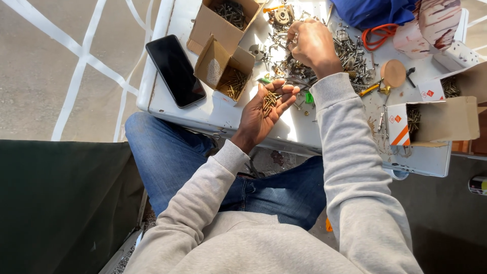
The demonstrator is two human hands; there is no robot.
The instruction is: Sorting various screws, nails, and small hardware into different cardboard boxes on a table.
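Your grey-sleeved arms fill the near edge, above blue jeans, reaching to a white table point(167, 104). On its left side a dark phone point(175, 70) lies flat with its screen up. Right of it stands a small open cardboard box point(225, 68) with brass screws inside, and farther off a second open box point(225, 18) of darker screws. Your left hand point(265, 109) is held palm up and open just off the near table edge, cupping a small bunch of brass screws point(269, 100). Farther and to the right, your right hand point(310, 43) is curled over the heap of mixed hardware point(350, 56), fingertips pinched together; whether they grip anything you cannot tell. Right again lie an orange cord point(378, 35), a round tan disc point(393, 72) and an open carton point(436, 122) holding more screws.
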